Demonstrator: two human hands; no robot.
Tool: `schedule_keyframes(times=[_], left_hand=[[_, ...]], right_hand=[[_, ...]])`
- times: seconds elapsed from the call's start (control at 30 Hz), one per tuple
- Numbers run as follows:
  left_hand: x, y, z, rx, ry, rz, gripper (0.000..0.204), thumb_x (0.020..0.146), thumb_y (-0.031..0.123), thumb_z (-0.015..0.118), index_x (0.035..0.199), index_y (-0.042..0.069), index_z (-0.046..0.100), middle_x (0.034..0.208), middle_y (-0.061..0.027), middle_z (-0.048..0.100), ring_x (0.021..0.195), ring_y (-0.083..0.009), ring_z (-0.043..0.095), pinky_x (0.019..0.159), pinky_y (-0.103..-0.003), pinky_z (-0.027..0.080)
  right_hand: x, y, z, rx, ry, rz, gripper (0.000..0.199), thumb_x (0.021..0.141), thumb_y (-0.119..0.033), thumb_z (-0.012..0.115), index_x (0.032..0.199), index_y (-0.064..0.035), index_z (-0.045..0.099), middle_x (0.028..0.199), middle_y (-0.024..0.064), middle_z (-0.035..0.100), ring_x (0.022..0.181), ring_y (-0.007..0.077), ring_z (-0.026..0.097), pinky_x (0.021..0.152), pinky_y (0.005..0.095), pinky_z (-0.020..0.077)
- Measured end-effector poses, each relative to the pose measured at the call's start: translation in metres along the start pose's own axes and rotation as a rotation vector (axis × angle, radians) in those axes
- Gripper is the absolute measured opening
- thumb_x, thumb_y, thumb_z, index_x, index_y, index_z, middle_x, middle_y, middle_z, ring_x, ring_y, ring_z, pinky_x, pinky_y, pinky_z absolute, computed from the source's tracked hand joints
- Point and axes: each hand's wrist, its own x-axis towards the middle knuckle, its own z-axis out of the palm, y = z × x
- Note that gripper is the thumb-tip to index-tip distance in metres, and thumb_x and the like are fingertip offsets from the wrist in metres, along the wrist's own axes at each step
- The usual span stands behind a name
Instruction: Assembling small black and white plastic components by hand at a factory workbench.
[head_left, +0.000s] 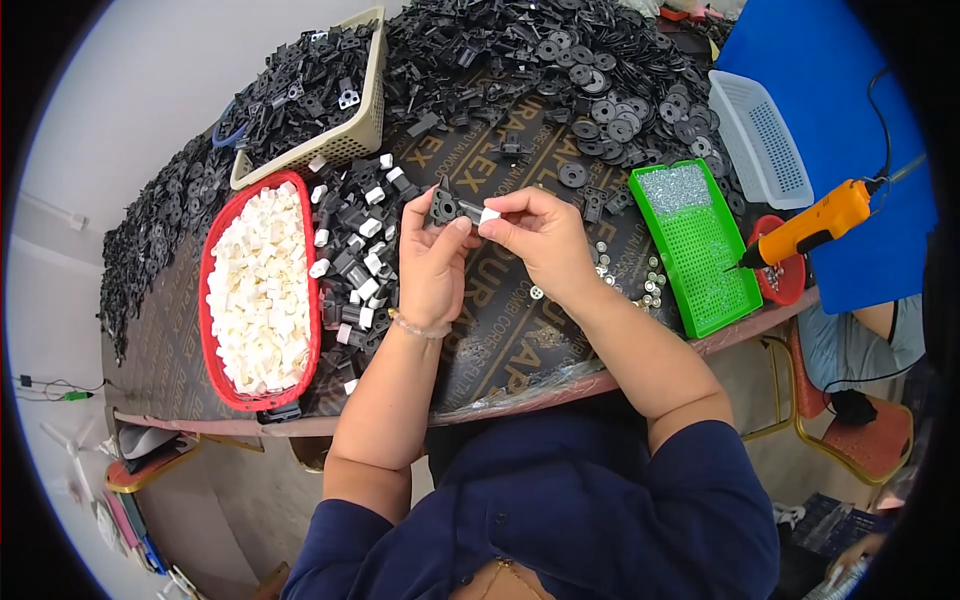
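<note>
My left hand (430, 262) is closed on a black plastic part with round holes (444, 207), held up over the table between thumb and fingers. Facing it, my right hand (548, 240) pinches a small white plastic block (488, 215) with a dark grey piece reaching from it toward the black part. The fingers hide whether the two are joined. Left of my left hand lies a heap of black pieces with white blocks (362, 262) on them. A red basket (314, 330) full of loose white blocks stands beyond that heap.
Black parts pile up in a cream basket (375, 110) and along the table's far side, with black discs (573, 175). Small metal round parts (650, 290) lie right of my right hand. A green tray (690, 320) holds screws; an orange electric screwdriver (815, 225) hangs above a red bowl (793, 285).
</note>
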Motion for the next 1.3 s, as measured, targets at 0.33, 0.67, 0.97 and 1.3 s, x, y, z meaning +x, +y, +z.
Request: schedule_keyframes(times=[0.33,0.67,0.97,1.3], left_hand=[[0.003,-0.002,-0.004,-0.445,-0.194,-0.364,0.051,0.092,0.032,0.055,0.139,0.015,0.046,0.120,-0.0065,0.063,0.104,-0.0209,0.063,0.090,-0.036,0.051],[0.012,-0.019,-0.025,-0.424,-0.137,-0.382,0.046,0.102,0.041,0.050,0.130,0.005,0.053,0.122,-0.0089,0.065,0.116,-0.0235,0.061,0.101,-0.042,0.048],[0.013,-0.012,-0.013,-0.324,-0.016,-0.426,0.034,0.103,0.026,0.038,0.121,0.006,0.059,0.115,-0.0081,0.067,0.101,-0.0178,0.065,0.089,-0.033,0.052],[0.009,-0.009,-0.016,-0.404,-0.064,-0.415,0.040,0.106,0.031,0.041,0.131,0.003,0.055,0.128,-0.0099,0.065,0.115,-0.0198,0.064,0.101,-0.037,0.049]], right_hand=[[0.028,-0.030,0.011,-0.284,-0.172,-0.139,0.064,0.072,-0.012,0.082,0.127,0.0000,0.053,0.123,0.0119,0.064,0.115,0.0195,0.059,0.103,0.0347,0.0447],[0.099,0.001,0.122,-0.876,-0.393,-0.251,0.098,0.062,-0.049,0.087,0.134,0.0073,0.052,0.128,0.0295,0.058,0.123,0.0387,0.056,0.106,0.0423,0.0424],[0.246,0.013,0.145,-1.406,-0.199,-0.476,0.048,0.087,-0.031,0.067,0.127,-0.0041,0.063,0.122,0.0147,0.066,0.115,0.0352,0.059,0.104,0.0428,0.0441],[0.299,0.010,0.183,-1.929,-0.599,0.035,0.037,0.090,-0.024,0.065,0.124,-0.0097,0.067,0.133,0.0144,0.063,0.127,0.0362,0.056,0.109,0.0682,0.0282]])
